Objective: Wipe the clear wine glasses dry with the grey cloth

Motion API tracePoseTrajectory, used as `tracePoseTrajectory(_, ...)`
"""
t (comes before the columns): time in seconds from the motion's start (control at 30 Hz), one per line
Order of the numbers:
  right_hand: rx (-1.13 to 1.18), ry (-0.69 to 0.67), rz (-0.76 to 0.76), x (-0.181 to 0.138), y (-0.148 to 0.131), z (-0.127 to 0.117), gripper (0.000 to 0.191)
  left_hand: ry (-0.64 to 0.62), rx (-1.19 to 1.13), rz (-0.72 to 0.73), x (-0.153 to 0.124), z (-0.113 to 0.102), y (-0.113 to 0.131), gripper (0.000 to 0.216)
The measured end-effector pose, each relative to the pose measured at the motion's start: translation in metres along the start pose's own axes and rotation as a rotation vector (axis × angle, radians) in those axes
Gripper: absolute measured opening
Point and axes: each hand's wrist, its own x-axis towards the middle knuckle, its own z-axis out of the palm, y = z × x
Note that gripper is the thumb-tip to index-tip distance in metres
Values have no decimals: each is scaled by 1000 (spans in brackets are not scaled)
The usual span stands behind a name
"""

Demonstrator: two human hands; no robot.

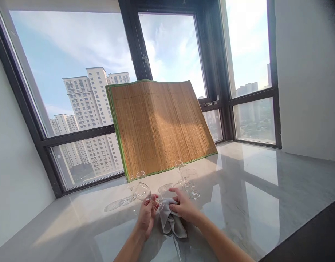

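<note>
My left hand [147,217] is closed around the stem of a clear wine glass [142,191], which lies tilted on its side in the air with the bowl pointing left. A grey cloth [171,221] hangs from my right hand [185,206], whose thumb and fingers press it around the foot end of that glass. The foot itself is mostly covered by the cloth. Just beyond my left hand stand two more stemmed glasses, one of them a clear glass [141,175]. Several others, including a wine glass [192,178], stand beyond my right hand.
A folded bamboo mat [162,127] with green edging leans against the dark window frame [136,40] behind the glasses. The glossy grey stone sill [246,203] carries reflections and shadows. White walls [306,80] close off both sides.
</note>
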Motion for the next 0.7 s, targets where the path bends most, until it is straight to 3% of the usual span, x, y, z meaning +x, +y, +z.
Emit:
tracePoseTrajectory(0.13,122,-26,41,-3,-5,0,67,-65,145,47,0,0,-5,36)
tracePoseTrajectory(0.27,168,-22,61,-5,-15,-2,65,52,487,120,11,-15,-9,45)
tracePoseTrajectory(0.37,-83,37,-5,-9,-20,-2,57,127,783,160,18,-27,-8,45)
tracePoseTrajectory(0.5,-577,198,-243,-14,-21,1,56,118,984,173,21,-34,-6,33)
tracePoseTrajectory(0.7,-521,267,-360,-12,-16,10,84,-101,1094,209,16,-24,-12,36)
